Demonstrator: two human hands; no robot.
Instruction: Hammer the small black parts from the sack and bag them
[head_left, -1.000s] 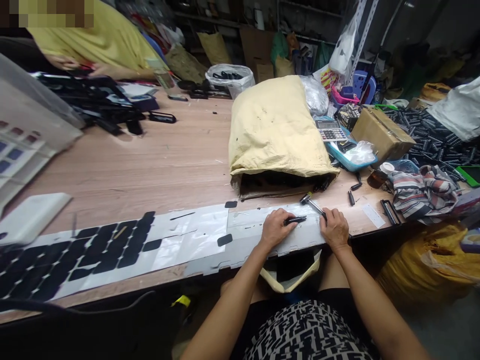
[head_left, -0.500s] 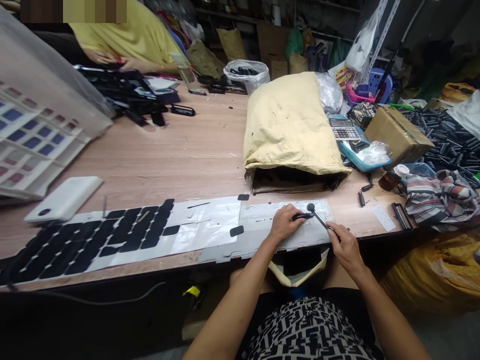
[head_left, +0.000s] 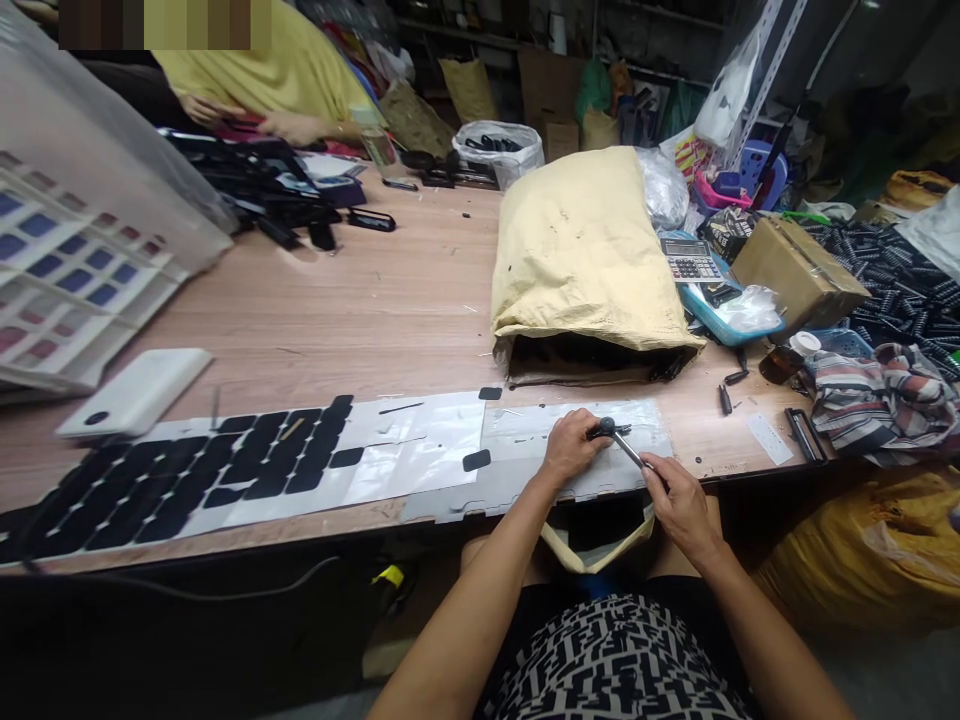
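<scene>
My left hand (head_left: 568, 445) is closed on a slim black part (head_left: 624, 429) lying over the grey-white sheet (head_left: 517, 455) at the table's front edge. In my right hand (head_left: 681, 502), closed around the handle, is a small hammer (head_left: 630, 450) with a silver shaft and a round black head. The hammer's head overlaps the black part beside my left fingertips; whether the two touch, I cannot tell. Just behind my hands lies a yellow sack (head_left: 570, 250), its dark mouth facing me.
Rows of black rounded pads (head_left: 172, 480) lie on white sheets at left, near a white box (head_left: 139, 392) and a crate (head_left: 90, 260). At right are a calculator (head_left: 691, 262), a cardboard box (head_left: 799, 270) and a brown bottle (head_left: 784, 360). A person (head_left: 277, 80) sits across the table.
The hammer's head has moved left and slightly down onto the black part near my left fingers. My right hand has shifted left with it. My left hand stays on the part.
</scene>
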